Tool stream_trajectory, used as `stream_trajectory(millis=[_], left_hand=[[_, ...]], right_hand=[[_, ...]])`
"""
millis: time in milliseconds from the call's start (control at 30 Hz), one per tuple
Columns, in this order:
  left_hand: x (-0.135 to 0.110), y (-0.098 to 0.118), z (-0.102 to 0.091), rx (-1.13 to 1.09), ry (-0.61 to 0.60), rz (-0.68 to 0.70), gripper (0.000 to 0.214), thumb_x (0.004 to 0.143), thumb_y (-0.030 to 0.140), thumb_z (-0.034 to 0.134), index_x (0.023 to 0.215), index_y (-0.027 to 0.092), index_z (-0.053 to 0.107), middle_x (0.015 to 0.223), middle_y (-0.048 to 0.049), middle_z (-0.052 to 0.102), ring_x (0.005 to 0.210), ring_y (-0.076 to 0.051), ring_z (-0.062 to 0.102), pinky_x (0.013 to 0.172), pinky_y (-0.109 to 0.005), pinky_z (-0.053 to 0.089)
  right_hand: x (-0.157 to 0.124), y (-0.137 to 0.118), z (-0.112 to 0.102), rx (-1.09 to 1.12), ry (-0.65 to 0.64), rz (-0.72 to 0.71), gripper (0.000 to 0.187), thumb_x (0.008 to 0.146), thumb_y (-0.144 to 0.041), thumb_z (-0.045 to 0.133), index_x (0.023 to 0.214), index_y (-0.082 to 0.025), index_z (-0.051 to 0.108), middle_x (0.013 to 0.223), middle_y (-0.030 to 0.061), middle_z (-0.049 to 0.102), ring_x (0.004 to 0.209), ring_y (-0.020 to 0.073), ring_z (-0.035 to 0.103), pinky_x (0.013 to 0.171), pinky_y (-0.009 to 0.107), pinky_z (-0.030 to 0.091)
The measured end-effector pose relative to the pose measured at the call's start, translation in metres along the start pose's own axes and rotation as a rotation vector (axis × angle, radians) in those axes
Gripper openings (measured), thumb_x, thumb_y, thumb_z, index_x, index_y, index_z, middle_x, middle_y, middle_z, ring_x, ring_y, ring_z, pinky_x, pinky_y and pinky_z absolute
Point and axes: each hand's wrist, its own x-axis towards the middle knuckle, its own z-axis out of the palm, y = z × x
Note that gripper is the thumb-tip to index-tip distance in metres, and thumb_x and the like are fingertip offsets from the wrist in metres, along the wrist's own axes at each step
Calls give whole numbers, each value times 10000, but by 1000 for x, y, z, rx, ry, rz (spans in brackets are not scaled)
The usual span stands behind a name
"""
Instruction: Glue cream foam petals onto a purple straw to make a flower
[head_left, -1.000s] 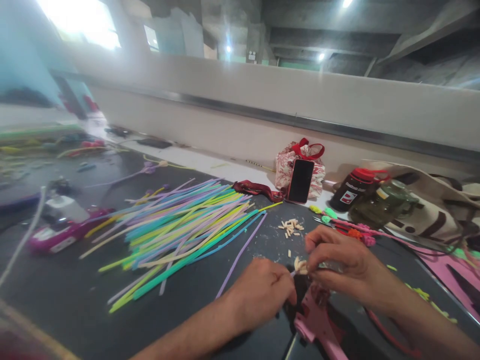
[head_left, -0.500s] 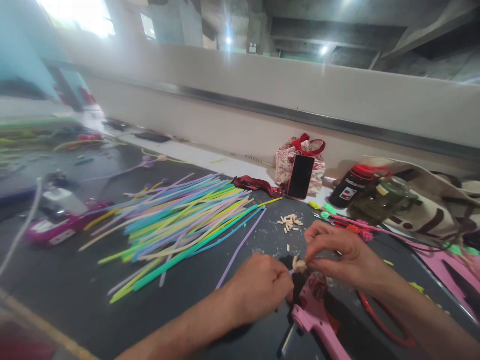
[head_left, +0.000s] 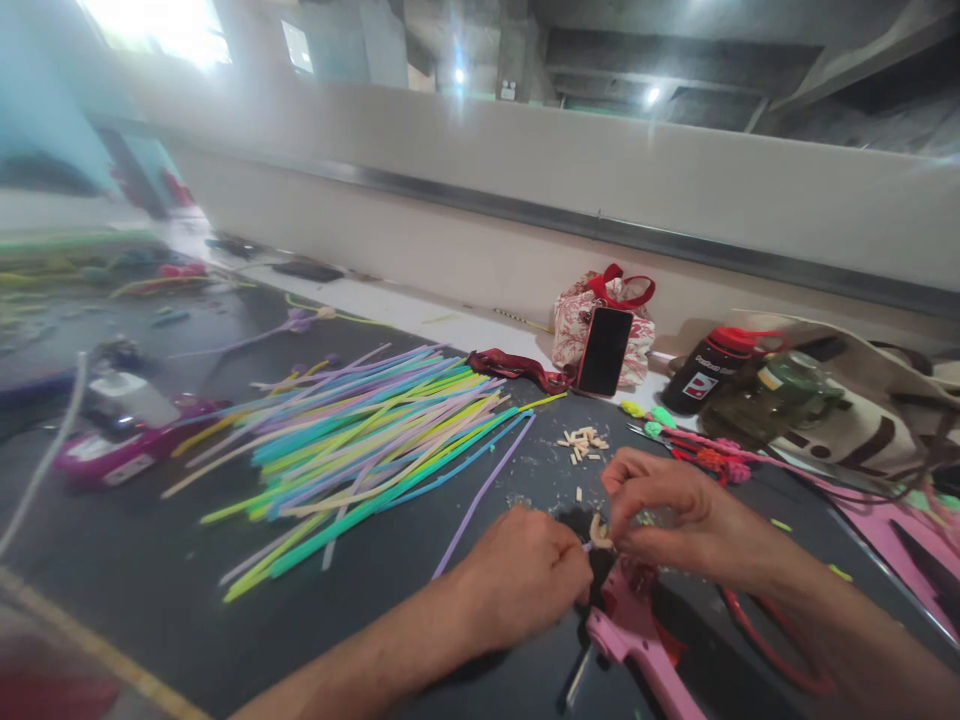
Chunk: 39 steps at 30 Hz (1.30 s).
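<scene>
My left hand (head_left: 525,575) is closed in a fist on the end of a thin lilac stick (head_left: 480,497) that runs across the black table (head_left: 150,600). My right hand (head_left: 667,510) pinches a small beige piece (head_left: 598,533) right at the stick's tip, where the two hands meet. A pink glue gun (head_left: 637,640) lies just below both hands. A small heap of beige bits (head_left: 582,445) sits a little beyond the right hand.
A fan of coloured sticks (head_left: 360,440) covers the table's middle left. A phone (head_left: 602,350) leans on a patterned pouch (head_left: 577,320); bottles (head_left: 709,370) and a striped bag (head_left: 862,420) stand at the right. Another glue gun (head_left: 120,450) lies far left.
The hands stay together at the stick's tip and the right fingers shift slightly on the beige piece. The view has moved a little.
</scene>
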Motion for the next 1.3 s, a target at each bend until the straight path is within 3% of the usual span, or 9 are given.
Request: stream_trajectory(millis=[700,1300], left_hand=[[-3,7,-3,75,11,1,356,766,187,346,649,171,681,553,5,630,509,-96,520,538,-189,340],[-2,4,4,364,87,30,390,816,240,320,689,164,681,642,-61,669,565,-139,573,510,-218,320]], right_hand=[[-1,-5,3,-191,29,-26,237,687,4,545,689,-206,654,768,-13,490,732,115,519,666,235,403],[2,-9,9,-373,80,12,215,617,11,485,641,-192,554,711,-18,531,724,133,521,652,259,384]])
